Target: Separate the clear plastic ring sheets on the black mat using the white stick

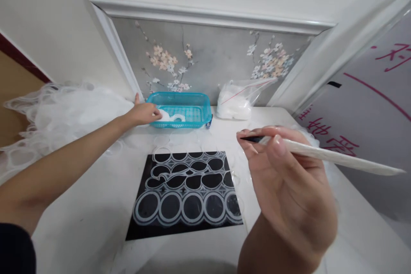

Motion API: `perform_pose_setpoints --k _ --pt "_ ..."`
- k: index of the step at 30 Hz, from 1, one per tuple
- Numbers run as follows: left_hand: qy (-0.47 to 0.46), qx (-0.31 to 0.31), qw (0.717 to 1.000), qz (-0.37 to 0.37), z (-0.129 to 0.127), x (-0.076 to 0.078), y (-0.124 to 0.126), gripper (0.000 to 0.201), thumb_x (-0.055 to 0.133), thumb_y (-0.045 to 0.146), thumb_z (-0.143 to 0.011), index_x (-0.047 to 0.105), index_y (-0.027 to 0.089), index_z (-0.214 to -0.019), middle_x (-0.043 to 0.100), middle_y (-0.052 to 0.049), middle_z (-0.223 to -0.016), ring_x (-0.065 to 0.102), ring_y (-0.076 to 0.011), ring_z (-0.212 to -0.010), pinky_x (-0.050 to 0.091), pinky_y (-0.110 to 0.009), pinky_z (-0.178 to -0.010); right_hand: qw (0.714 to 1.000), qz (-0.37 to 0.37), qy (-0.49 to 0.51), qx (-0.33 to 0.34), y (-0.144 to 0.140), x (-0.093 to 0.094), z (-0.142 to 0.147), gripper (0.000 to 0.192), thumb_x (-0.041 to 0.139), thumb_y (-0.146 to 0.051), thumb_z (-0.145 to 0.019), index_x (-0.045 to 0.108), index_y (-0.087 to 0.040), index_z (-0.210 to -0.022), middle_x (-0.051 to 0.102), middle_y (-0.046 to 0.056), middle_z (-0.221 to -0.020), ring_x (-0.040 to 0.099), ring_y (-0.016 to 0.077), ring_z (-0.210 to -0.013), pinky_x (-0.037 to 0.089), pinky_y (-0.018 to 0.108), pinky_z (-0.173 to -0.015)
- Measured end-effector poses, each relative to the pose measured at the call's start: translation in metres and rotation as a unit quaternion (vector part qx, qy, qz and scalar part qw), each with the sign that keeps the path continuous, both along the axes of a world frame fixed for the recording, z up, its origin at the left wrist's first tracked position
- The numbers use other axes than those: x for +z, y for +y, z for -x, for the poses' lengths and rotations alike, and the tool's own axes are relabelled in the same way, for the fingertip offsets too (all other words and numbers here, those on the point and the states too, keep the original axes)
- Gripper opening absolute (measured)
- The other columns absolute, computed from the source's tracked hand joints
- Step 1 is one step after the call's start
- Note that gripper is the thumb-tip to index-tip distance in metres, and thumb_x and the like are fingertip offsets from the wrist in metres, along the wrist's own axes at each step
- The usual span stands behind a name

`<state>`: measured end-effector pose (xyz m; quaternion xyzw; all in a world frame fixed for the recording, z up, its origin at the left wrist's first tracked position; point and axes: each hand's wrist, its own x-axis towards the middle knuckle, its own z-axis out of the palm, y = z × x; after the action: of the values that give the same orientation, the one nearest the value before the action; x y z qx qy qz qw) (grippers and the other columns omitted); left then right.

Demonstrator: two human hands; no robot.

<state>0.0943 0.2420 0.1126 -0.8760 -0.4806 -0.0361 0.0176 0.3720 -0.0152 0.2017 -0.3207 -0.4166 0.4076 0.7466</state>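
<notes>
My left hand [143,113] reaches over the left end of a turquoise plastic basket [180,124]. Its fingertips are pinched beside a white piece [164,115] inside; whether they grip it is hidden. A white ring-shaped piece [177,117] lies next to that. Close to the camera, my right hand [289,180] is closed round slim tweezers [321,151] with a dark pointed tip and a white-wrapped handle. Between the hands lies a black sheet [136,232] on the white table [80,222]. On it is a translucent sheet of joined rings [192,207], twisted and creased across the middle.
A heap of translucent ring-cut sheets [77,109] is piled at the left. Behind the table, a clear zip bag [236,102] of white pieces stands right of the basket, before a framed flower picture [212,60]. A whiteboard [369,90] with red writing stands at the right.
</notes>
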Motion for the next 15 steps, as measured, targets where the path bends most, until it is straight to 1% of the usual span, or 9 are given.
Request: perform_pose_setpoints --k 1,2,3,5,7,9,11,13,15 --pt "-0.011 0.0 1.0 -0.019 0.002 0.0 -0.016 0.03 0.049 0.037 -0.087 0.07 0.019 -0.076 0.074 -0.002 -0.089 0.059 -0.0259 -0.104 0.01 -0.06 -0.108 1.0 -0.001 -0.009 -0.002 -0.001 0.0 0.0 0.007 0.068 -0.026 -0.084 0.073 -0.032 -0.086 0.072 -0.002 -0.086 0.066 0.0196 -0.091 0.054 0.037 -0.083" --pt "-0.038 0.001 0.997 -0.065 0.005 -0.002 -0.035 0.034 0.044 0.038 -0.09 0.07 0.02 -0.08 0.073 -0.003 -0.094 0.057 -0.0263 -0.108 0.011 -0.059 -0.109 1.0 0.0 -0.019 -0.006 -0.002 0.0 0.001 0.008 0.067 -0.026 -0.085 0.073 -0.031 -0.086 0.072 -0.002 -0.087 0.066 0.0195 -0.091 0.054 0.037 -0.083" --pt "-0.062 -0.025 0.994 -0.088 0.009 -0.005 -0.056 0.036 0.04 0.039 -0.093 0.07 0.02 -0.084 0.072 -0.003 -0.096 0.057 -0.0247 -0.108 0.015 -0.056 -0.109 1.0 0.002 -0.029 -0.01 -0.003 -0.001 0.002 0.009 0.066 -0.026 -0.086 0.073 -0.032 -0.087 0.072 -0.001 -0.088 0.066 0.0194 -0.091 0.054 0.037 -0.083" --pt "-0.081 -0.085 0.991 -0.065 0.016 -0.017 -0.1 0.04 0.039 0.044 -0.094 0.07 0.021 -0.082 0.071 -0.003 -0.086 0.061 -0.0195 -0.091 0.034 -0.042 -0.102 0.999 0.009 -0.043 -0.024 -0.006 -0.001 0.003 0.012 0.062 -0.025 -0.089 0.072 -0.032 -0.09 0.072 -0.001 -0.091 0.066 0.0191 -0.094 0.053 0.037 -0.085" --pt "-0.077 -0.116 0.99 -0.013 0.022 -0.034 -0.139 0.036 0.043 0.045 -0.094 0.071 0.022 -0.092 0.07 -0.004 -0.088 0.061 -0.0193 -0.087 0.043 -0.036 -0.09 0.997 0.01 -0.056 -0.044 -0.009 -0.001 0.002 0.014 0.061 -0.024 -0.089 0.072 -0.031 -0.091 0.071 -0.002 -0.092 0.065 0.0179 -0.095 0.052 0.036 -0.088" --pt "-0.086 -0.088 0.992 0.03 0.028 -0.052 -0.166 0.036 0.047 0.045 -0.092 0.069 0.02 -0.104 0.068 -0.007 -0.092 0.061 -0.0219 -0.089 0.046 -0.035 -0.084 0.995 0.013 -0.076 -0.068 -0.007 -0.004 -0.004 0.013 0.064 -0.023 -0.087 0.073 -0.032 -0.088 0.072 -0.003 -0.091 0.065 0.0162 -0.094 0.051 0.034 -0.089" --pt "-0.105 -0.049 0.991 0.069 0.032 -0.066 -0.178 0.038 0.048 0.047 -0.091 0.066 0.019 -0.109 0.066 -0.008 -0.095 0.06 -0.0235 -0.091 0.046 -0.036 -0.081 0.987 0.037 -0.122 -0.094 0.0 -0.013 -0.013 0.01 0.068 -0.023 -0.084 0.074 -0.031 -0.085 0.073 -0.003 -0.088 0.066 0.0163 -0.091 0.051 0.033 -0.086" --pt "-0.126 -0.035 0.986 0.099 0.035 -0.074 -0.177 0.036 0.045 0.045 -0.091 0.065 0.019 -0.106 0.065 -0.008 -0.095 0.06 -0.0234 -0.091 0.046 -0.035 -0.081 0.97 0.097 -0.198 -0.099 0.011 -0.031 -0.025 0.004 0.072 -0.027 -0.079 0.074 -0.028 -0.083 0.074 -0.001 -0.086 0.067 0.0192 -0.09 0.051 0.035 -0.083" --pt "-0.146 -0.044 0.982 0.114 0.036 -0.076 -0.171 0.034 0.04 0.042 -0.092 0.066 0.02 -0.094 0.064 -0.007 -0.092 0.059 -0.0224 -0.088 0.045 -0.034 -0.08 0.942 0.191 -0.274 -0.046 0.023 -0.059 -0.039 0.014 0.075 -0.034 -0.074 0.075 -0.022 -0.079 0.074 0.004 -0.086 0.067 0.0232 -0.089 0.051 0.038 -0.082"
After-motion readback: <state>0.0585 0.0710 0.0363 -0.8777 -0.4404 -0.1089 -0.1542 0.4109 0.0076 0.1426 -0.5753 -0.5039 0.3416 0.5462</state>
